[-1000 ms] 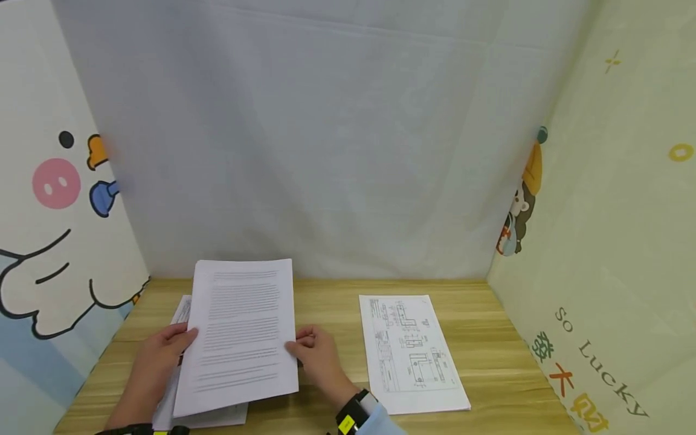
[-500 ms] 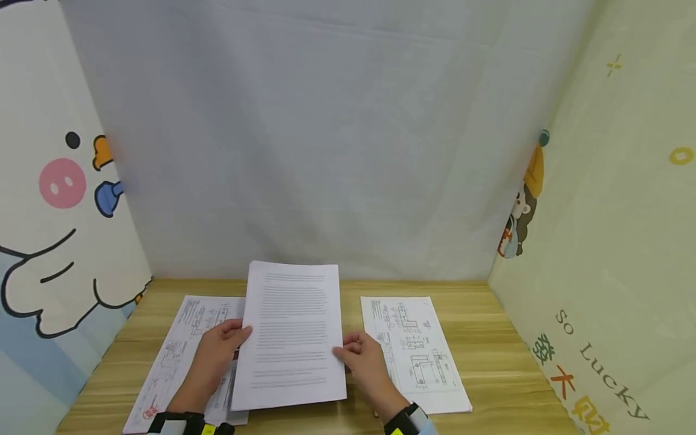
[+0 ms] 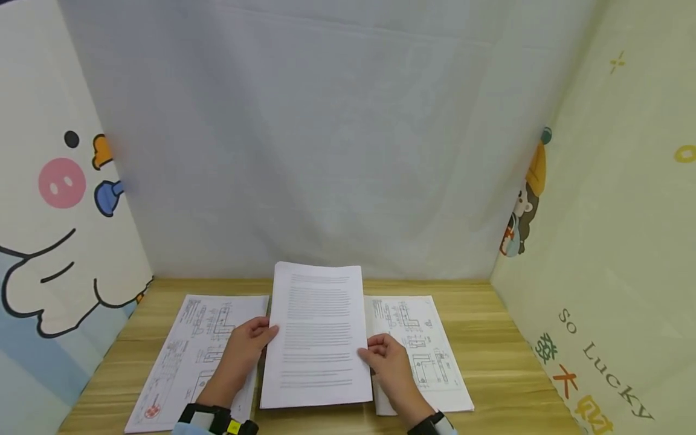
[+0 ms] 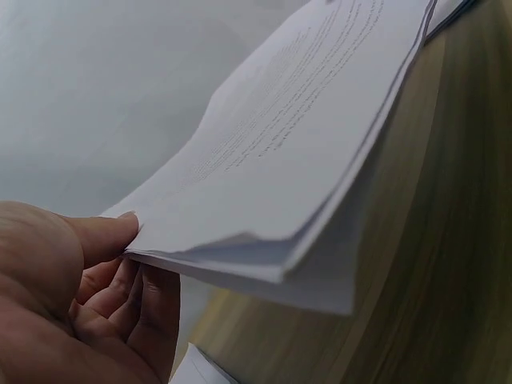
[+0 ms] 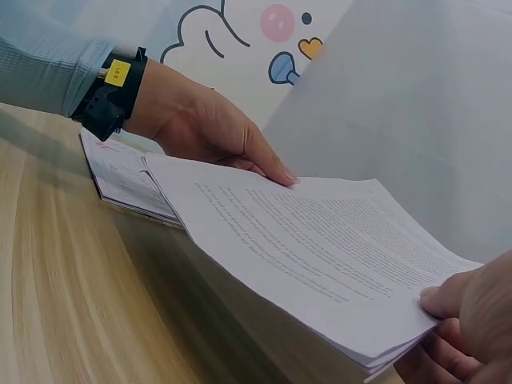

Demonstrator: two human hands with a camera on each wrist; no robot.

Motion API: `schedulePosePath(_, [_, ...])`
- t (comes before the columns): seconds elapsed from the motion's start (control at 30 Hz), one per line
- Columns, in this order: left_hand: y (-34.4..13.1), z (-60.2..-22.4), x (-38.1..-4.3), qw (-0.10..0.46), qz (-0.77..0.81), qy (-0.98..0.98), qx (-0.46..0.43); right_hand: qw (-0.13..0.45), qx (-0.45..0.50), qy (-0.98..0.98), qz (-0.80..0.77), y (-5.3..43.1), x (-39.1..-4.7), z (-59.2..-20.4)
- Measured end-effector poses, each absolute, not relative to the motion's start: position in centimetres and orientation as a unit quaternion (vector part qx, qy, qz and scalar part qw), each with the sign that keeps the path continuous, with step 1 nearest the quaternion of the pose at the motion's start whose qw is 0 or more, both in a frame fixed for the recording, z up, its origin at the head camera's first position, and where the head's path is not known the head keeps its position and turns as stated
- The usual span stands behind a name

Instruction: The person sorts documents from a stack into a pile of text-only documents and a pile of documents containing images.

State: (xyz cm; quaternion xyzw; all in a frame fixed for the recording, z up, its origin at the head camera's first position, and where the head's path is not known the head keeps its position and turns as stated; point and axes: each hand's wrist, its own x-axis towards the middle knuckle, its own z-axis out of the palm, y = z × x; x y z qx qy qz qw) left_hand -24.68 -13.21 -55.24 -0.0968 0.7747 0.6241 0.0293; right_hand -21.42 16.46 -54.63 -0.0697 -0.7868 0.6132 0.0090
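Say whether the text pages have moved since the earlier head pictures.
Yes, rightward, judged against the left drawing: in the head view, the text pages mostly hid it a second ago; now they are beside it, nearer the right drawing.

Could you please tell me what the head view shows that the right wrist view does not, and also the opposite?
Only the head view shows the drawing pile on the right and the "So Lucky" lettering on the wall.

Only the right wrist view shows clearly the layered paper edges at the corner near the right hand.

Both show the text sheets, held at opposite edges by the left hand and the right hand, plus the left drawing pile, the wooden table and the pink cartoon snout.
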Motion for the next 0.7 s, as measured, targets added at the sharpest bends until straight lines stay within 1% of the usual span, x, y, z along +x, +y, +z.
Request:
schedulePosePath(0.2, [-12.8,-55.5,-24.9,0.014,0.596,0.797,-0.097,0.013,-0.076,-0.801,0.594,16.6,-21.6,-55.2])
schedulePosePath(0.43, [-12.4,-56.7,-25.1,0.005,0.512,0.855,-0.085,0.037,-0.034,-0.843,0.536,16.5,-21.2,-56.3])
schedulePosePath(0.7, [-11.9,-57.6,-25.1,-0.002,0.457,0.886,-0.082,0.057,-0.014,-0.891,0.450,16.0,-20.9,-57.2])
